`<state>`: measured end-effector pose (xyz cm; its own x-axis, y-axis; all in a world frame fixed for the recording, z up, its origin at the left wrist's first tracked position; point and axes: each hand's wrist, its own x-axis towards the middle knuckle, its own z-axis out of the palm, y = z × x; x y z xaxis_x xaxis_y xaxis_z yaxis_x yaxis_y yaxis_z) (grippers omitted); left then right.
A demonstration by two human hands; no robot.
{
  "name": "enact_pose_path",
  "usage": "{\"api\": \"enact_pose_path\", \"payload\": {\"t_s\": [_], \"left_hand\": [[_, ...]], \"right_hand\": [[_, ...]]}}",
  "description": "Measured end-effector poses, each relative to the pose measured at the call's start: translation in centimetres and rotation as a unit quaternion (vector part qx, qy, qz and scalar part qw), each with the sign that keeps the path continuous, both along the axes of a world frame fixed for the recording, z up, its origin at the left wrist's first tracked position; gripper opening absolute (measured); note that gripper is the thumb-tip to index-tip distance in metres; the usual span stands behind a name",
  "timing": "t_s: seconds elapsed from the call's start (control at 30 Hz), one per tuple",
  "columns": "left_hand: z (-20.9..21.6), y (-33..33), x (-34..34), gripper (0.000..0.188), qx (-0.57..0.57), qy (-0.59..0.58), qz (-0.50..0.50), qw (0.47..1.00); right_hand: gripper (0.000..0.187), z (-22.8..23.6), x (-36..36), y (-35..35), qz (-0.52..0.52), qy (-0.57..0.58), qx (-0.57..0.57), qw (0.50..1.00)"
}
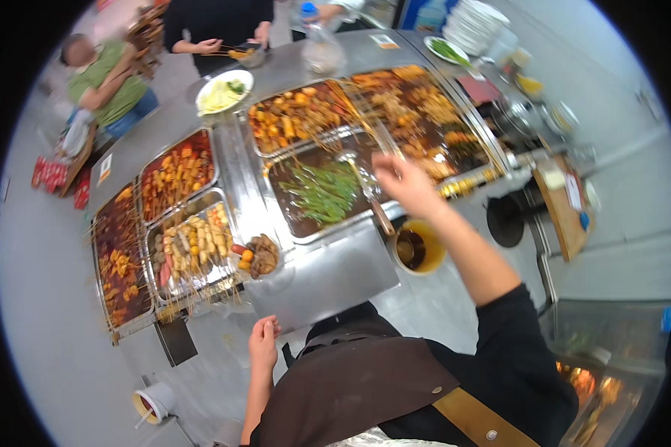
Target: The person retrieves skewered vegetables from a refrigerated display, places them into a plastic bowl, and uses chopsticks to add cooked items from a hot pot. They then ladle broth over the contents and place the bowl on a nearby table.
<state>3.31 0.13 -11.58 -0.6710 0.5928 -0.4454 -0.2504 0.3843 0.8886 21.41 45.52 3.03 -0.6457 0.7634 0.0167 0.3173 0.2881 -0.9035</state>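
My right hand (404, 181) hovers over the right edge of a steel pan of dark broth with green vegetables (322, 192). Its fingers are loosely curved and apart, with nothing visible in them. Close by, a slotted spoon (365, 182) with a wooden handle slants across that pan's near right corner. Below my right forearm stands a yellow pot (427, 249) with dark liquid inside. My left hand (263, 340) is low, fingers curled together, beside the near left corner of a flat steel panel (324, 276). Whether it touches the panel or holds anything is hidden.
Further pans of skewers (190, 249) in red broth fill the counter. A bowl of mixed food (259, 257) sits near the panel. Beyond are a plate of cut vegetables (224, 92), stacked white plates (476, 30) and people. A white bucket (153, 403) stands lower left.
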Motion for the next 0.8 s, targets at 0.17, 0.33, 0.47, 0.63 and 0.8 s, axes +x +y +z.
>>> {"api": "enact_pose_path", "payload": {"t_s": [0.17,0.33,0.47,0.63,0.8], "left_hand": [[1.1,3.8,3.9,0.028,-0.017,-0.007,-0.188,0.982],[1.3,9.6,10.1,0.029,-0.004,0.003,-0.319,0.948],[0.0,15.8,16.9,0.029,0.024,-0.009,-0.455,0.890],[-0.3,21.5,31.9,0.030,0.006,0.013,-0.621,0.784],[0.1,24.0,50.6,0.033,0.052,0.003,-0.747,0.663]], "right_hand": [[0.035,-14.0,20.5,-18.8,-0.199,-0.127,-0.132,0.963],[0.033,-26.9,44.6,-37.8,-0.358,-0.329,-0.340,0.805],[0.029,-34.7,56.5,-50.2,-0.568,-0.333,-0.423,0.623],[0.032,-34.9,62.7,-57.4,-0.645,-0.131,-0.406,0.634],[0.033,-27.9,62.9,-59.1,-0.742,-0.040,-0.329,0.583]]}}
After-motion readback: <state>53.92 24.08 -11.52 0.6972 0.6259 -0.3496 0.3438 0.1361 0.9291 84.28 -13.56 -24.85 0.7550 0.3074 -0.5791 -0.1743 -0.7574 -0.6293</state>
